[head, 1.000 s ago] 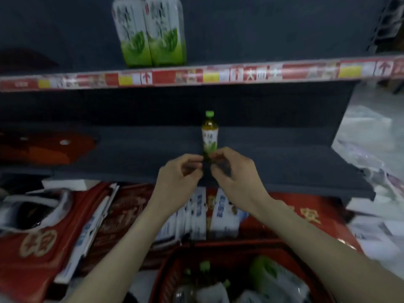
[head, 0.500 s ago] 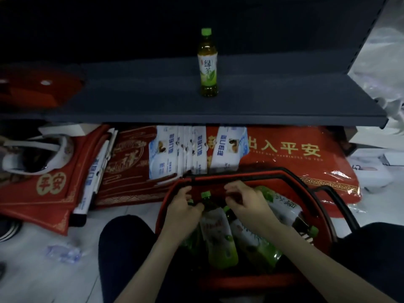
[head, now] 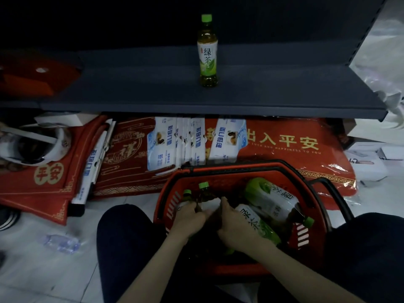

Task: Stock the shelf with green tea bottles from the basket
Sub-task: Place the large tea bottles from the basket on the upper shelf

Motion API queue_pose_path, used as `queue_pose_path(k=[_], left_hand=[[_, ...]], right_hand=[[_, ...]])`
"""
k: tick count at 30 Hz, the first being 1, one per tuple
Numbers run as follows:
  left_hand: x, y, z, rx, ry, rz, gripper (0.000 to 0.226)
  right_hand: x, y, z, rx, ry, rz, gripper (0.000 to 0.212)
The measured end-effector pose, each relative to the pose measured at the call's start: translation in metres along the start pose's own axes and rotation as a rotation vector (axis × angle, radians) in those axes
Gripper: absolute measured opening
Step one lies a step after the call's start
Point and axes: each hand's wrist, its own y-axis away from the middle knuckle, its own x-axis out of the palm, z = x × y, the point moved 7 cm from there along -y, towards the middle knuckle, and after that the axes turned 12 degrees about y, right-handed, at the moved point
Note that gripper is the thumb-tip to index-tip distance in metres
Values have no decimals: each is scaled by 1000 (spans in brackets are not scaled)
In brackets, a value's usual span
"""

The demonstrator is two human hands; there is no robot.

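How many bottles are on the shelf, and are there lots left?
One green tea bottle stands on the shelf. The left hand and right hand hold a small bottle in the basket. At least three more wait there, two big bottles lying down.

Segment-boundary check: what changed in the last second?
The left hand and right hand let go of the green tea bottle on the shelf and dropped into the red basket, among small bottles; grip unclear. That bottle stayed upright, in place.
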Motion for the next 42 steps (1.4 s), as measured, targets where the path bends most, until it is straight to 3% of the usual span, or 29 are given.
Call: queue_pose_path(k=[3, 6, 17, 21, 24, 25, 29, 32, 37, 42], left_hand=[[-4, -3, -1, -34, -28, -37, 18], [-5, -5, 2, -33, -23, -54, 25], [-13, -2, -7, 32, 111, -48, 16], [-29, 4, -40, 212, 209, -158, 21], [-39, 10, -69, 315, 371, -210, 5], [-42, 12, -78, 332, 437, -199, 10], [-39, 20, -113, 352, 581, 6, 30], [-29, 24, -131, 253, 685, 188, 46], [-13, 32, -156, 204, 815, 485, 52], [-20, 39, -188, 305, 796, 490, 58]], right_hand=[[8, 0, 7, 66, 190, -55, 104], [7, 1, 12, 116, 271, -171, 101], [-16, 5, 13, 154, 140, -252, 82], [-59, 7, 16, 160, -36, -345, 64], [-96, 12, 23, 125, -141, -374, 75], [-109, 13, 24, 95, -164, -392, 79], [-158, 17, 29, -54, -390, -399, 99], [-191, 26, 37, -192, -578, -357, 71], [-221, 40, 46, -294, -748, -327, 66], [-240, 47, 53, -356, -771, -308, 69]])
